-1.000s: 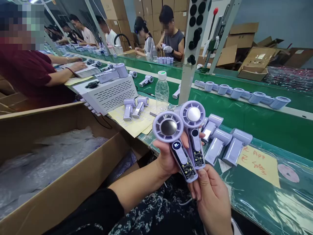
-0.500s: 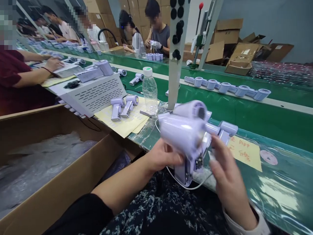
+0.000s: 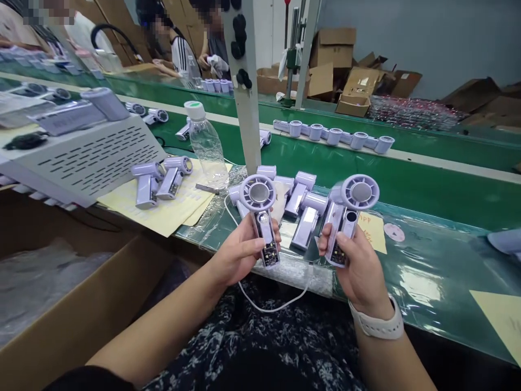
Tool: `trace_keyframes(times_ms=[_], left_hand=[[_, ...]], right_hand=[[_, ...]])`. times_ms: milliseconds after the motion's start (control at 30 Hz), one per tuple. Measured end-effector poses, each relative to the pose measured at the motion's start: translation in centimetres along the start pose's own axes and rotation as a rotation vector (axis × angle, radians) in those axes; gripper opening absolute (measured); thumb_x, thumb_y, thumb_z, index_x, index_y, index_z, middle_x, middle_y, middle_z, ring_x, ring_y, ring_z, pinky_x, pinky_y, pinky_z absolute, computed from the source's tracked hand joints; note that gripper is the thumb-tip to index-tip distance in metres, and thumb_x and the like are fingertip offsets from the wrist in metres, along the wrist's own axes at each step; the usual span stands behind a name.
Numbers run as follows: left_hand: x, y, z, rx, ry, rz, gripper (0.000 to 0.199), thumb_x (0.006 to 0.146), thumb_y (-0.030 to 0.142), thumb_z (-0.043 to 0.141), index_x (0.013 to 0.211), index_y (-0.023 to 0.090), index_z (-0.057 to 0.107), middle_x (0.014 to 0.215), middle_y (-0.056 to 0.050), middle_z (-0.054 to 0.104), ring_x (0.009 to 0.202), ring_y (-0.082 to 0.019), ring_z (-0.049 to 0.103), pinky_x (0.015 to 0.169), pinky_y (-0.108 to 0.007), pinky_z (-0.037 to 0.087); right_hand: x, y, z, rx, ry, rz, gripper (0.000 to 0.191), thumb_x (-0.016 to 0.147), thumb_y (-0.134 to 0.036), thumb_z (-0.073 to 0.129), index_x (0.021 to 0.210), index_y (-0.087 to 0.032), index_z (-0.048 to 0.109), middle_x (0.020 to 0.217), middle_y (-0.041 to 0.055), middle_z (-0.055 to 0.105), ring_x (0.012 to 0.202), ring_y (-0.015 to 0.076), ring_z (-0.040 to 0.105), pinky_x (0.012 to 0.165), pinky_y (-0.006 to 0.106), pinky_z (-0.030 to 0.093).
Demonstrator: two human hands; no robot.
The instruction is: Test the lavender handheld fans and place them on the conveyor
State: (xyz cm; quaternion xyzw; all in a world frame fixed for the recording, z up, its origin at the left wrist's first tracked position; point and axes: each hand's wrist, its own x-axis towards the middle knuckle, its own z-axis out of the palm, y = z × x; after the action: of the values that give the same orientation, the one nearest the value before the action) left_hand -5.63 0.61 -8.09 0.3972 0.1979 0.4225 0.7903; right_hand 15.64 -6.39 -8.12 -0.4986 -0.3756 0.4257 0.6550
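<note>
"What did the left hand (image 3: 240, 252) have?"

"A lavender handheld fan (image 3: 265, 228), more or less upright, its round grille turned toward the person. The fingers were wrapped round the handle from behind, and the thumb pressed on its front, just by the little circuit board showing near the bottom."

"And the right hand (image 3: 358, 260)?"

"A second fan (image 3: 345, 220), gripped in much the same way: thumb on the front of the handle, fingertips curled round its left edge. That one leaned a bit, head over to the right. A pale watch band (image 3: 378, 321) sat on that wrist."

"How did the two stand to each other?"

"Well apart, both raised by the near edge of the green workbench (image 3: 427, 282). Several more fans (image 3: 307, 225) lay on it, visible between the hands, and a white cable (image 3: 264, 311) hung in a loop below."

"What else was close?"

"Behind the right hand's fan was a yellow sheet (image 3: 374, 231), partly covered. Over to the left, a clear bottle (image 3: 207, 146) stood near the post (image 3: 246, 108), and a pair of fans (image 3: 144, 190) lay on yellow paper (image 3: 163, 220) beside a slotted metal box (image 3: 93, 157)."
</note>
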Motion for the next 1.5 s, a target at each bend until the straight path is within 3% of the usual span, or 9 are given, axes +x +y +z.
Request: trace_keyframes(times_ms=[100,233,433,567,700,933,1200,1367,1500], left_hand=[[-0.3,0.1,0.6,0.032,-0.016,0.013,0.054,0.075,0.02,0.087,0.121,0.022,0.06,0.097,-0.001,0.063,0.08,-0.014,0.064,0.073,-0.029,0.056],[-0.7,0.1,0.7,0.05,-0.135,0.02,0.051,0.08,0.029,0.085,0.122,0.023,0.057,0.095,0.0,0.061,0.074,-0.014,0.067,0.068,-0.03,0.057],[-0.9,0.1,0.1,0.16,-0.169,0.057,0.044,0.083,0.037,0.084,0.112,0.02,0.055,0.098,-0.002,0.064,0.076,-0.016,0.071,0.072,-0.031,0.057],[-1.1,0.2,-0.1,0.197,-0.194,0.021,0.041,0.086,0.037,0.083,0.11,0.019,0.056,0.094,-0.004,0.068,0.08,-0.018,0.071,0.075,-0.031,0.056],[-1.1,0.2,0.0,0.186,-0.171,0.031,0.041,0.085,0.037,0.083,0.11,0.019,0.056,0.095,-0.003,0.066,0.077,-0.017,0.07,0.073,-0.031,0.056],[-1.1,0.1,0.4,0.097,-0.221,0.038,0.046,0.085,0.032,0.082,0.117,0.021,0.051,0.099,0.0,0.063,0.075,-0.016,0.071,0.071,-0.031,0.061],[0.0,-1.1,0.4,-0.042,-0.018,0.008,0.044,0.081,0.033,0.079,0.114,0.019,0.052,0.086,0.003,0.062,0.064,-0.012,0.066,0.062,-0.029,0.059],[-0.3,-1.2,0.3,0.019,-0.17,0.031,0.043,0.084,0.041,0.079,0.109,0.02,0.051,0.085,0.003,0.063,0.062,-0.014,0.067,0.06,-0.031,0.06],[-0.1,-0.9,0.6,0.089,-0.123,-0.012,0.042,0.085,0.047,0.079,0.101,0.019,0.051,0.083,0.002,0.062,0.063,-0.013,0.066,0.061,-0.028,0.058]], right_hand=[[-1.1,-0.3,0.3,0.124,-0.078,0.012,0.026,0.092,-0.041,0.07,0.107,-0.022,0.064,0.097,0.0037,0.063,0.073,0.0161,0.061,0.065,0.03,0.054],[-1.9,-0.4,0.6,0.151,-0.17,0.015,0.024,0.092,-0.039,0.073,0.109,-0.022,0.068,0.099,0.0045,0.066,0.074,0.0162,0.062,0.068,0.029,0.054],[-2.2,-0.2,1.4,0.172,-0.14,0.093,0.024,0.09,-0.036,0.075,0.109,-0.022,0.072,0.097,0.0055,0.068,0.073,0.0168,0.063,0.065,0.028,0.056],[-2.2,0.0,1.9,0.22,-0.175,0.182,0.029,0.087,-0.04,0.078,0.108,-0.021,0.072,0.095,0.0065,0.069,0.076,0.0182,0.064,0.068,0.029,0.056],[-2.4,0.0,2.1,0.227,-0.214,0.182,0.03,0.088,-0.045,0.077,0.104,-0.02,0.072,0.091,0.006,0.068,0.074,0.0175,0.062,0.068,0.028,0.054],[-2.7,0.0,1.9,0.232,-0.191,0.147,0.032,0.084,-0.044,0.082,0.106,-0.022,0.073,0.094,0.0039,0.069,0.072,0.0155,0.062,0.067,0.026,0.055],[-2.8,0.3,1.5,0.191,-0.203,0.11,0.028,0.091,-0.049,0.071,0.093,-0.02,0.07,0.084,0.0036,0.067,0.062,0.0128,0.059,0.056,0.022,0.05],[-2.9,0.0,1.4,0.167,-0.213,0.103,0.029,0.092,-0.049,0.07,0.096,-0.021,0.07,0.085,0.0036,0.067,0.061,0.0133,0.06,0.055,0.023,0.051],[-2.5,0.4,2.1,0.179,-0.11,0.098,0.03,0.09,-0.049,0.071,0.093,-0.02,0.07,0.081,0.0024,0.066,0.058,0.0118,0.058,0.054,0.023,0.05]])
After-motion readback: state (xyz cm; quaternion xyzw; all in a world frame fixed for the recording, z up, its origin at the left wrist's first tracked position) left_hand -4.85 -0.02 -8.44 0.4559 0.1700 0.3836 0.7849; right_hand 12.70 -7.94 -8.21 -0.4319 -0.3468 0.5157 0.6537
